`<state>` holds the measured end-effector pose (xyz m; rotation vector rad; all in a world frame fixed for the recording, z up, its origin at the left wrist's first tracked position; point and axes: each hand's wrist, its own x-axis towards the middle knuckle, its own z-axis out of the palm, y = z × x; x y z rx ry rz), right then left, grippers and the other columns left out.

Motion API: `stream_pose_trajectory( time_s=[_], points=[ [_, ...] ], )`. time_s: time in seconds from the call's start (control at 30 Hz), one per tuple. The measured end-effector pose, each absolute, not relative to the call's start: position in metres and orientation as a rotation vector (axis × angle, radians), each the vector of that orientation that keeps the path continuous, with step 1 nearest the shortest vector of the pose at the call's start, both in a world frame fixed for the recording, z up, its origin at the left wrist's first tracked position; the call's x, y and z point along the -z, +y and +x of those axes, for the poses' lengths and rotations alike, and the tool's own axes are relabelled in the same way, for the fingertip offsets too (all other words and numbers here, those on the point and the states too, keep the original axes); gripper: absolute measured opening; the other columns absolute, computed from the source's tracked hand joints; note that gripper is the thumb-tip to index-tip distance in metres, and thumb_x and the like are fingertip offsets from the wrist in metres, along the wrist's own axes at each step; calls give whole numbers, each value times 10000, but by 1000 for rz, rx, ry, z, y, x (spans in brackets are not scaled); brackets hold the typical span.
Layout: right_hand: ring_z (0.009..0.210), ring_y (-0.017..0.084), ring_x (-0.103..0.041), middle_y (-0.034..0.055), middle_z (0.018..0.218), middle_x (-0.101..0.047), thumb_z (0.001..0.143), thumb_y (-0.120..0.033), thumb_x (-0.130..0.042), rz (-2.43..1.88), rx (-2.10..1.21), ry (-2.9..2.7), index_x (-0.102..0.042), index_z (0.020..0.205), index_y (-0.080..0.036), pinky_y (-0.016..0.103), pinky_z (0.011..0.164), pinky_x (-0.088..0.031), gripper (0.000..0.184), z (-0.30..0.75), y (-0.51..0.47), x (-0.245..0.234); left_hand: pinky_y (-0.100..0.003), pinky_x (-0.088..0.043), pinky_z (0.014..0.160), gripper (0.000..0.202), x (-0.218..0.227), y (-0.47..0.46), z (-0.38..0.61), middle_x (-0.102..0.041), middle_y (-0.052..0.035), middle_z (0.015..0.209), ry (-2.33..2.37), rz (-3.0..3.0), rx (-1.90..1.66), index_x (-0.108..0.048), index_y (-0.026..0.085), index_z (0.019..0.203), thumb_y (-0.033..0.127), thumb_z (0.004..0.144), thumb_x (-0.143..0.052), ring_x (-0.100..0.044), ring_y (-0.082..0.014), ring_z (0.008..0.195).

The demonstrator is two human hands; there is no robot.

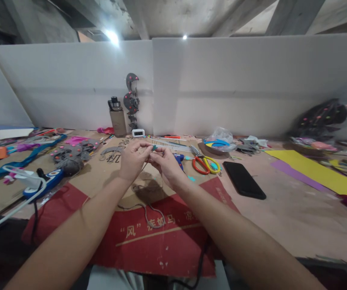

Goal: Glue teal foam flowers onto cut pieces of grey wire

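Note:
Above a red and tan cardboard sheet [167, 257], my left hand [132, 160] and my right hand [168, 166] meet fingertip to fingertip. Both are closed in a pinch on a small teal piece [154, 148]; its exact kind is too small to make out. A thin grey cord [145, 213] trails in loops over the cardboard below, and whether it joins the teal piece is hidden. Just beyond my right hand lies a blue tool [178, 158], partly covered. Scissors [204, 164] with red and yellow handles rest to its right.
A black phone [244, 180] lies at right, near yellow sheet material [318, 169]. On the left are a blue and white power strip [48, 182] and grey pieces with pink dots [73, 155]. A bottle [118, 121] and plastic-filled bowl [218, 147] stand by the white partition.

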<state>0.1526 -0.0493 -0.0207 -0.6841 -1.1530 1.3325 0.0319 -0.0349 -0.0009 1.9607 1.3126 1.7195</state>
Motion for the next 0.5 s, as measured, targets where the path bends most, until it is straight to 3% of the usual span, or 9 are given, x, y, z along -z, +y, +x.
stream_pose_trajectory(
  time_s=[0.07, 0.17, 0.3, 0.5],
  points=[
    [536, 79, -471, -93, 675, -471, 700, -327, -617, -711, -1358, -1092, -343, 931, -245, 257, 594, -454, 368, 151, -53, 20, -258, -384, 645, 149, 1, -36, 34, -675, -28, 769, 1310, 1890, -1688, -700, 188, 745, 323, 737, -639, -545, -146, 684],
    [501, 72, -390, -95, 640, -422, 700, -328, -619, -849, -1193, -1120, -411, 902, -236, 204, 478, -356, 305, 157, -53, 19, -247, -396, 617, 199, 3, -35, 35, -656, -18, 731, 1225, 1793, -1627, -682, 167, 768, 355, 742, -626, -529, -126, 628],
    [560, 84, -393, -49, 670, -477, 739, -336, -574, -907, -921, -1272, -526, 803, -196, 219, 513, -329, 162, 165, -49, 17, -242, -417, 639, 215, 6, -31, 37, -639, -14, 709, 1126, 1706, -1598, -660, 154, 746, 367, 727, -639, -542, -121, 648],
    [583, 101, -404, -32, 639, -490, 767, -329, -553, -954, -738, -1332, -557, 768, -170, 238, 568, -341, 159, 171, -50, 12, -237, -422, 619, 217, 6, -33, 39, -636, -21, 717, 1115, 1686, -1536, -649, 146, 767, 357, 717, -650, -546, -116, 646]
  ],
)
